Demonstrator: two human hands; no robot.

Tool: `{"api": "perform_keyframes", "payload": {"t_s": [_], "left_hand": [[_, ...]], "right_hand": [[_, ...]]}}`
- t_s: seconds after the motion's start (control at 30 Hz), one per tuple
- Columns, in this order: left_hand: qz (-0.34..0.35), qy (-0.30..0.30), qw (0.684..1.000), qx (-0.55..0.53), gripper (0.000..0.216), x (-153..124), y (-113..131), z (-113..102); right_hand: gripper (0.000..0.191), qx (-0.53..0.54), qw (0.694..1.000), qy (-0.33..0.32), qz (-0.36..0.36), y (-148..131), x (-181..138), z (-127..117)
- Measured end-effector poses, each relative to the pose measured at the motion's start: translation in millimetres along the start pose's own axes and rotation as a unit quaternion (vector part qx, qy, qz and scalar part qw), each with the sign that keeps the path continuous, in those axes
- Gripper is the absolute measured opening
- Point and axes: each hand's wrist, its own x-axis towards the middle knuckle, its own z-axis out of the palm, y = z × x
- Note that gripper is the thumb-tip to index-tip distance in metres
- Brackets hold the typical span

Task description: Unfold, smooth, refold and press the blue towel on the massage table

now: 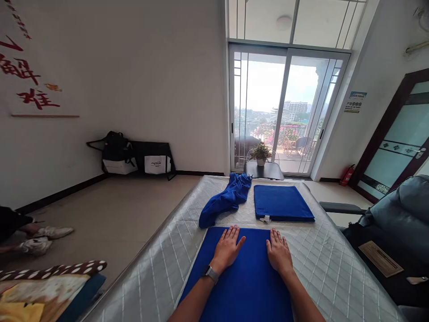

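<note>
A smooth blue cloth (250, 277) lies flat on the silver quilted mattress (318, 264) in front of me. My left hand (228, 248) rests palm down near its far left corner, fingers stretched out and thumb apart; a watch (210, 273) is on that wrist. Near the far right corner my right hand (279, 252) is pressed flat too, fingers extended. Just beyond, a neatly folded blue cloth (283, 202) with a white tag (266, 219) lies on the right. Left of it sits a crumpled blue fabric piece (228, 197), possibly a bag with a cord.
A dark armchair (398, 223) stands close to the bed's right side. Folded patterned bedding (50, 290) is at the lower left, and a person's shoes (50, 232) show beyond it. Past the bed's far end stand a chair (263, 170) with a potted plant (260, 154) and sliding glass doors (258, 112).
</note>
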Motion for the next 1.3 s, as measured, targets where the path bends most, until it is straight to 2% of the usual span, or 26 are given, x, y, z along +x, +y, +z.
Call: {"api": "perform_keyframes", "payload": {"t_s": [0.1, 0.17, 0.3, 0.43, 0.8, 1.1, 1.2, 1.3], "left_hand": [[-0.033, 0.007, 0.999, 0.012, 0.07, -14.4, -45.5, -10.7], [-0.053, 0.017, 0.998, 0.018, 0.072, -22.8, -65.6, -14.2], [-0.085, 0.032, 0.996, 0.02, 0.078, -30.4, -79.0, -12.9], [-0.099, 0.037, 0.994, 0.008, 0.082, -29.1, -75.8, -10.1], [-0.084, 0.059, 0.995, 0.006, 0.074, -29.6, -72.1, -14.9], [-0.089, 0.071, 0.993, 0.02, 0.064, -31.1, -69.2, -24.4], [-0.076, 0.078, 0.994, 0.025, 0.061, -29.5, -52.5, -28.9], [-0.019, 0.069, 0.997, 0.017, 0.059, -22.0, -6.8, -24.1]], "right_hand": [[0.064, -0.006, 1.0, -0.003, 0.002, 0.9, -0.1, 1.1], [0.064, -0.013, 1.0, -0.002, 0.002, 1.7, 0.2, 2.3], [0.064, -0.024, 1.0, -0.001, 0.0, 2.6, 1.1, 3.3], [0.064, -0.032, 0.999, -0.003, 0.001, 1.3, 0.3, 0.8], [0.062, -0.043, 0.999, 0.007, 0.01, -6.4, -11.6, -13.0], [0.064, -0.028, 1.0, -0.003, 0.007, -5.4, -37.3, -0.9], [0.064, -0.018, 1.0, -0.004, 0.008, -6.5, -37.6, -0.6], [0.064, -0.006, 1.0, -0.002, 0.006, -5.6, -36.3, -0.5]]}}
